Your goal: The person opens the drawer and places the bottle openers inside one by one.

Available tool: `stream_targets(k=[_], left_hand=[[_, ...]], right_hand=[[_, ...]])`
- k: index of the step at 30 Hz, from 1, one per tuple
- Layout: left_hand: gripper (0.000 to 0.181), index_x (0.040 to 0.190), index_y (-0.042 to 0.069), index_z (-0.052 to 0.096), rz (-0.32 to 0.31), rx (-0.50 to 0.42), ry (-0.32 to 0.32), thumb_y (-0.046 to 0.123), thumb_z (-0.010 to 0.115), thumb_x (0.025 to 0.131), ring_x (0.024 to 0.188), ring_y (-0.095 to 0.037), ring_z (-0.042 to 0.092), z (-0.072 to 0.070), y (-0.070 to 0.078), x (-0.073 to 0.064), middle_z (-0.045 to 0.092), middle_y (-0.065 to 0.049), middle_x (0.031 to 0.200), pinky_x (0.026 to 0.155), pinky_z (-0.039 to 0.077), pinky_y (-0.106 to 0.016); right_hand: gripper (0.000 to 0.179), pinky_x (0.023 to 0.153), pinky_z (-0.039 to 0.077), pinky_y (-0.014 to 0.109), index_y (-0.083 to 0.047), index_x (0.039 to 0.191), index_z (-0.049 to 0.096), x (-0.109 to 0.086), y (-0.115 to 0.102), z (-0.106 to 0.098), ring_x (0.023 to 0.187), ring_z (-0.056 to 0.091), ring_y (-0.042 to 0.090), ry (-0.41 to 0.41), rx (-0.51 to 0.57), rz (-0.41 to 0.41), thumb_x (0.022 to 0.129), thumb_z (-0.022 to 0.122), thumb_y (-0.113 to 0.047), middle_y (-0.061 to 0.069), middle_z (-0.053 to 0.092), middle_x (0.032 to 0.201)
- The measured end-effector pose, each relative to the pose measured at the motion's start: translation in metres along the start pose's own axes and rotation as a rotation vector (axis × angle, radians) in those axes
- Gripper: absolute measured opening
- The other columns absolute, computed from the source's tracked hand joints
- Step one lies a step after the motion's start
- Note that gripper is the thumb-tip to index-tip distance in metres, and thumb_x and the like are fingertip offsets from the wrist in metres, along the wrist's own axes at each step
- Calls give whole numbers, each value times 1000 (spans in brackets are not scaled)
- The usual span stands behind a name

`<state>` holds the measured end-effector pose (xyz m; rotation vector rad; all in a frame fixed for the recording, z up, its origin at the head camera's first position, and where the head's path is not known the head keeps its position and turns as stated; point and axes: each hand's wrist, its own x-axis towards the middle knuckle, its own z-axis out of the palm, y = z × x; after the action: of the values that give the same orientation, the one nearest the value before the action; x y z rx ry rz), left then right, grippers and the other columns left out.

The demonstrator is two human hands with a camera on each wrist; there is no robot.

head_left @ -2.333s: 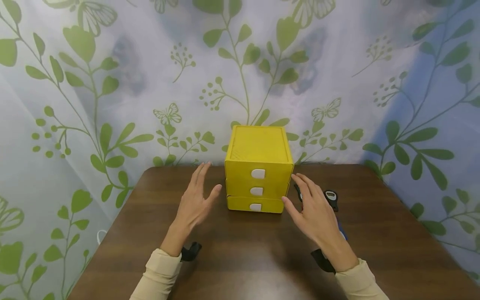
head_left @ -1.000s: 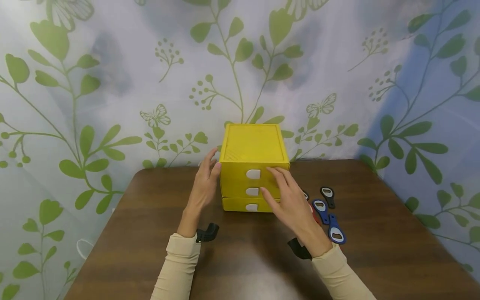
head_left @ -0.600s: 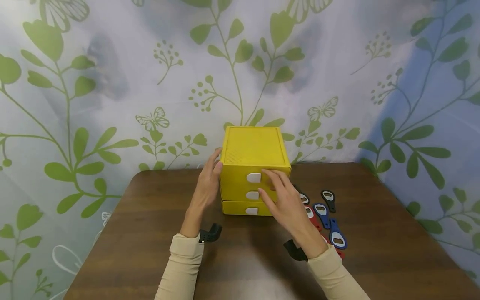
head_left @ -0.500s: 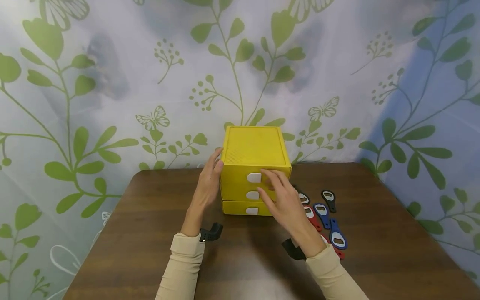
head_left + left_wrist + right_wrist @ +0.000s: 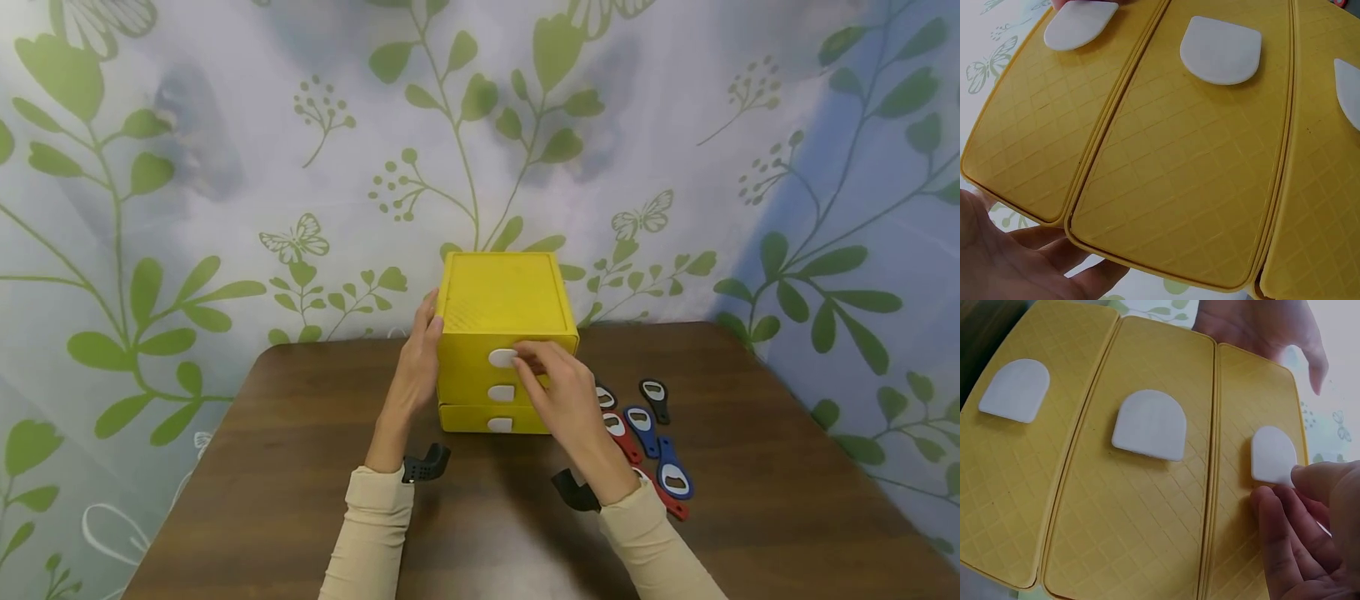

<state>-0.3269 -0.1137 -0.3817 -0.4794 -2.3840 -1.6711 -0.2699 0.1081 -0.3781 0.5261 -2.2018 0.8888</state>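
A yellow three-drawer box (image 5: 510,287) stands on the table with all its drawers closed. Each drawer front carries a white handle, such as the middle one (image 5: 1149,427). My left hand (image 5: 417,367) lies along the box's left side, its fingers (image 5: 1054,244) fairly straight against that side wall. At the top drawer, my right hand (image 5: 562,392) pinches the edge of the white top handle (image 5: 1272,455) between thumb and fingertips. The tips of the left fingers are hidden behind the box in the head view.
Several bottle openers lie right of the box, among them a black one (image 5: 655,400), a blue one (image 5: 674,469) and a red one (image 5: 622,437). The brown table (image 5: 315,467) ends at a patterned curtain (image 5: 337,192) behind the box.
Both hands have come in from beside the box. The left now touches its left side; the right has moved left across the front and taken hold of the top handle.
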Motion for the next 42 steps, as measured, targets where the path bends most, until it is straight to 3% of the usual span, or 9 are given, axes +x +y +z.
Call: stream_targets(k=[3, 9, 22, 32, 42], left_hand=[[62, 164, 43, 16, -10, -18, 1, 65, 24, 107, 151, -37, 32, 0, 0, -1, 28, -5, 168, 117, 27, -68], [62, 164, 40, 19, 3, -19, 3, 63, 25, 107, 155, -31, 26, 2, 1, 1, 23, 5, 170, 121, 23, -64], [57, 161, 42, 28, -33, -34, 31, 60, 30, 108, 154, -31, 29, 3, 2, 1, 29, 1, 168, 121, 26, -60], [56, 161, 39, 29, -23, -43, 46, 56, 33, 108, 152, -32, 33, 5, -1, -2, 31, -3, 168, 121, 28, -59], [55, 162, 37, 30, -35, -67, 31, 52, 34, 109, 152, -32, 33, 4, 1, -7, 30, -5, 167, 120, 27, -61]], right_hand=[[12, 73, 60, 35, -10, 106, 77, 1, -2, -1, 82, 73, 15, 13, -3, 12, 95, 76, -15, 3, 75, 95], [9, 72, 61, 34, -11, 100, 80, 3, -5, -4, 79, 73, 14, 44, 0, 25, 95, 77, -17, 2, 78, 91], [9, 68, 61, 34, -10, 98, 79, 3, -5, -3, 75, 75, 16, 65, -7, 10, 92, 80, -16, 3, 79, 89], [10, 68, 61, 34, -9, 96, 78, -1, -5, -5, 76, 75, 16, 48, -8, 20, 91, 80, -17, 3, 78, 89], [10, 69, 61, 34, -9, 96, 78, -5, -7, -13, 75, 74, 14, -25, -7, 23, 92, 80, -17, 1, 78, 88]])
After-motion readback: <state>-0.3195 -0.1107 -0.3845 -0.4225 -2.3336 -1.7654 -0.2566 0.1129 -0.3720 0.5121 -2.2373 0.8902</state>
